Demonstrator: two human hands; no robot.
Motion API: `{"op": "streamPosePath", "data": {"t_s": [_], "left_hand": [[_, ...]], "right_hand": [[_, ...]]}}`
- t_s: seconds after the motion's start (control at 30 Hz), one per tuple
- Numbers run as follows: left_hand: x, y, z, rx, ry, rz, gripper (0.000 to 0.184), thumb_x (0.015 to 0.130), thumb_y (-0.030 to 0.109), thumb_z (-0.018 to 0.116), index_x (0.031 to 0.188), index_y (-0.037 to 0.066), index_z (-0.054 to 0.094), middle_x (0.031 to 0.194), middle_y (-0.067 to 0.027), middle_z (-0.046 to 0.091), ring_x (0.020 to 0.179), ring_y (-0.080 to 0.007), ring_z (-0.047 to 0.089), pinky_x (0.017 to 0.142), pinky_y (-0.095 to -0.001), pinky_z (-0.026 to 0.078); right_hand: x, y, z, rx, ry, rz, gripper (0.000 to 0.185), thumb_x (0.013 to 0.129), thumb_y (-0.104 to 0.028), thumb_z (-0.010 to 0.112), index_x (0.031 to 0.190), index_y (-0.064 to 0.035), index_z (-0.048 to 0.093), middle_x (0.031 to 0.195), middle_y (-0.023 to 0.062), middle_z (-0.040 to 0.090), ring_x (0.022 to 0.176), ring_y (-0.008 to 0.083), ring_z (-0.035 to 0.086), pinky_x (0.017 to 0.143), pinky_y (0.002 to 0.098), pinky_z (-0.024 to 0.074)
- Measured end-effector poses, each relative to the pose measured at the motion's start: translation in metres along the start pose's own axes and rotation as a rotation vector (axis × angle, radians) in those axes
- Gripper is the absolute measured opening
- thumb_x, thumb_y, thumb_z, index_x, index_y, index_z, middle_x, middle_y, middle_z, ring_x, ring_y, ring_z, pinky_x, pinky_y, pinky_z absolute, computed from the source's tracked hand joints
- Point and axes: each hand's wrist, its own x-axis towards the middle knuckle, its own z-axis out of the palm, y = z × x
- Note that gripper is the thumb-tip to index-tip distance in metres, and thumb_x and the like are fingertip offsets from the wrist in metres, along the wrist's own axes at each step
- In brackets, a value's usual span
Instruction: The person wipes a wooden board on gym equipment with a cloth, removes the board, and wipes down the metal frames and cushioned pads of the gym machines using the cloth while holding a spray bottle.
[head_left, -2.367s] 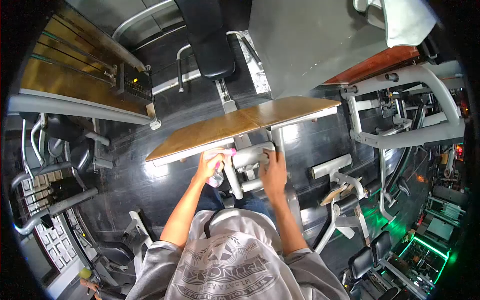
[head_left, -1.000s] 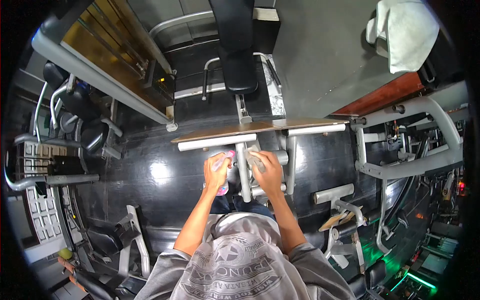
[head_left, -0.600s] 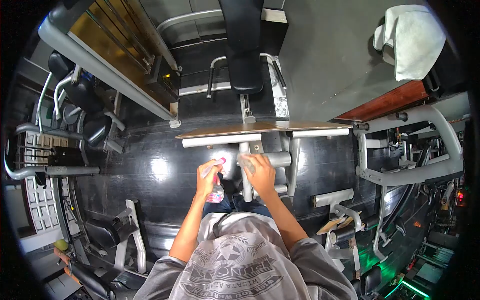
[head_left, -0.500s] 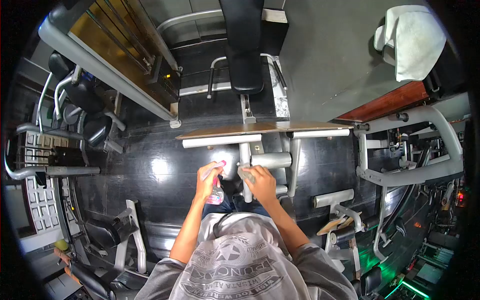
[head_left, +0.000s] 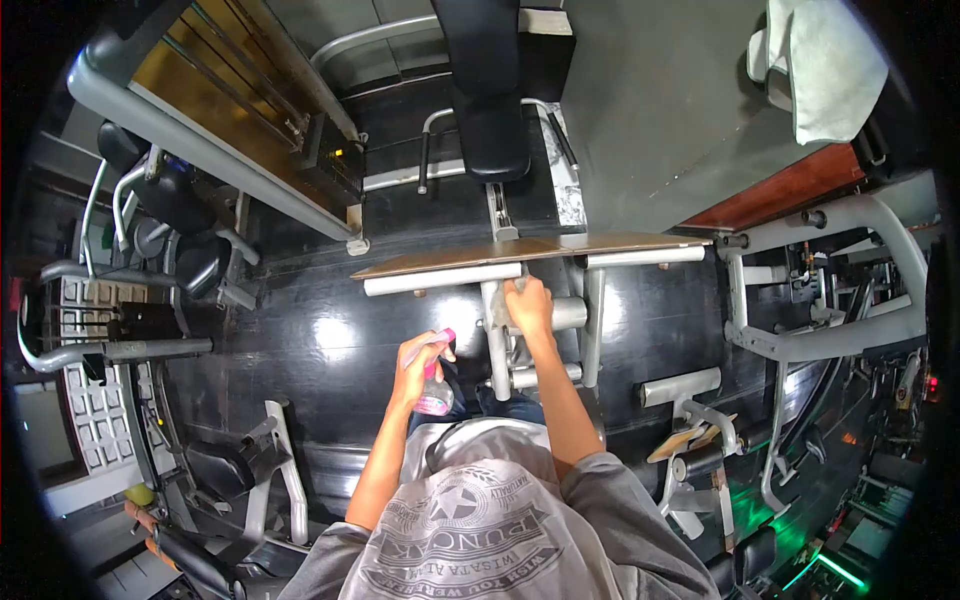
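spray bottle (head_left: 436,400) in left hand (head_left: 418,365), cloth (head_left: 502,306) in right hand (head_left: 530,304) near post (head_left: 498,365), bench (head_left: 490,130) beyond board (head_left: 545,247)

We see white glare on the dark floor (head_left: 280,355) and a green light (head_left: 840,571) glowing at near right. Our wide view bends toward blackened edges.

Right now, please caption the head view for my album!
Left hand grips spray bottle; right hand holds cloth by metal post.

Shirt (head_left: 480,545) reads "PUNCAK", apparently "WISATA ALAM".
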Motion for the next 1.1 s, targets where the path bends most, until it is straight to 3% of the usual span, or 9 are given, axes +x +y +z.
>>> {"op": "streamPosePath", "data": {"t_s": [0.13,0.2,0.33,0.43,0.53,0.6,0.67,0.8,1.1], "left_hand": [[-0.002,0.002,-0.002,0.004,-0.012,-0.036,0.033,0.087,0.031,0.055,0.087,-0.001,0.062,0.076,-0.0124,0.064,0.048,-0.0158,0.055,0.045,-0.0270,0.043],[-0.001,0.006,-0.001,0.001,-0.010,-0.047,0.033,0.087,0.031,0.055,0.087,-0.001,0.061,0.076,-0.0125,0.064,0.048,-0.0159,0.055,0.046,-0.0271,0.043],[-0.003,0.013,-0.001,0.035,-0.004,-0.047,0.032,0.087,0.031,0.053,0.088,-0.001,0.060,0.077,-0.0130,0.064,0.047,-0.0166,0.054,0.046,-0.0277,0.043],[-0.001,0.013,-0.003,0.062,0.002,-0.035,0.033,0.086,0.031,0.053,0.088,-0.001,0.060,0.077,-0.0133,0.064,0.047,-0.0172,0.054,0.047,-0.0281,0.043],[-0.001,0.015,-0.001,0.074,0.009,-0.034,0.034,0.086,0.032,0.053,0.088,-0.001,0.060,0.077,-0.0137,0.064,0.047,-0.0176,0.054,0.047,-0.0283,0.043],[-0.001,0.018,0.000,0.075,0.010,-0.040,0.035,0.086,0.033,0.053,0.088,-0.001,0.060,0.077,-0.0139,0.064,0.047,-0.0178,0.054,0.047,-0.0284,0.043],[-0.003,0.018,0.000,0.076,0.020,-0.044,0.035,0.086,0.033,0.053,0.088,-0.001,0.060,0.077,-0.0142,0.064,0.047,-0.0177,0.054,0.047,-0.0286,0.043],[-0.001,0.018,0.000,0.062,0.037,-0.061,0.035,0.085,0.032,0.053,0.088,-0.002,0.060,0.077,-0.0145,0.064,0.047,-0.0176,0.054,0.047,-0.0286,0.044],[0.011,0.023,-0.007,0.076,-0.034,-0.072,0.035,0.085,0.033,0.055,0.089,-0.002,0.060,0.078,-0.0146,0.065,0.048,-0.0171,0.054,0.048,-0.0283,0.044]], "right_hand": [[-0.003,-0.008,-0.031,0.030,-0.215,-0.008,0.043,0.083,-0.035,0.066,0.095,0.0060,0.068,0.101,0.0299,0.066,0.101,0.0438,0.063,0.088,0.0455,0.0493],[-0.009,-0.004,-0.041,-0.059,-0.217,-0.323,0.039,0.081,-0.032,0.068,0.092,0.0052,0.068,0.105,0.0300,0.065,0.103,0.0413,0.063,0.088,0.0446,0.0497],[-0.018,-0.012,-0.060,-0.165,-0.395,-0.273,0.045,0.081,-0.034,0.069,0.104,0.0044,0.066,0.108,0.0301,0.065,0.108,0.0416,0.061,0.091,0.0444,0.0494],[-0.007,-0.023,-0.057,0.020,-0.281,-0.010,0.051,0.082,-0.034,0.067,0.115,0.0041,0.063,0.111,0.0304,0.064,0.108,0.0441,0.060,0.094,0.0456,0.0486],[0.005,-0.023,-0.037,0.034,-0.217,0.007,0.053,0.083,-0.037,0.066,0.117,0.0032,0.064,0.114,0.0325,0.062,0.108,0.0454,0.060,0.095,0.0467,0.0479],[-0.001,-0.022,-0.029,0.041,-0.242,0.011,0.038,0.084,-0.030,0.065,0.102,0.0032,0.068,0.106,0.0307,0.065,0.101,0.0456,0.062,0.090,0.0500,0.0494],[-0.012,-0.018,-0.031,-0.022,-0.187,-0.201,0.034,0.086,-0.029,0.064,0.102,0.0015,0.068,0.112,0.0317,0.063,0.100,0.0455,0.063,0.090,0.0495,0.0501],[-0.055,-0.005,-0.046,-0.131,-0.062,-0.471,0.024,0.080,-0.018,0.072,0.100,-0.0055,0.069,0.105,0.0111,0.062,0.095,0.0352,0.064,0.082,0.0440,0.0530],[-0.099,0.023,-0.046,0.094,-0.090,-0.435,0.037,0.068,-0.009,0.078,0.104,-0.0153,0.071,0.102,0.0062,0.061,0.096,0.0287,0.064,0.082,0.0391,0.0533]]}}
